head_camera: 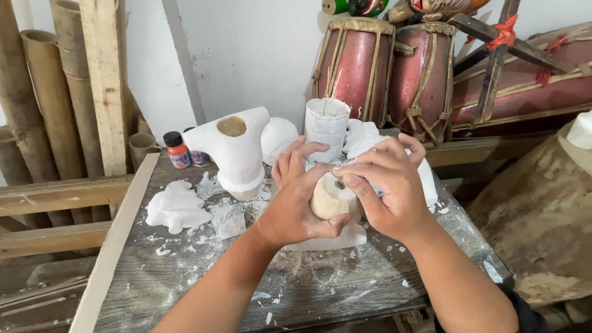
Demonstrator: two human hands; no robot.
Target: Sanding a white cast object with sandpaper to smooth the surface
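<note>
In the head view, both hands meet over the middle of a weathered grey wooden table (185,283). The left hand (296,203) and the right hand (385,191) together clasp a small tan rounded piece with a hole in its top (331,196); the left grip is closed around its left and lower side, the right grip closed over its right side with the thumb pressed near the hole. The piece sits just above a flat white slab (345,239) that lies on the table under the hands.

Left of the hands stands a white hollow mould with a round opening (237,154), and farther left a flat white cast with a lobed outline (176,206) lies among white chips and dust. A small bottle of orange paint with a black cap (177,150) stands near the table's far edge. Behind the hands rises a stack of white cups (325,129) with a thin stick in it. Two red drums with tan lacing (385,68) stand behind the table against a white wall. Bamboo poles (43,98) lean at the far left.
</note>
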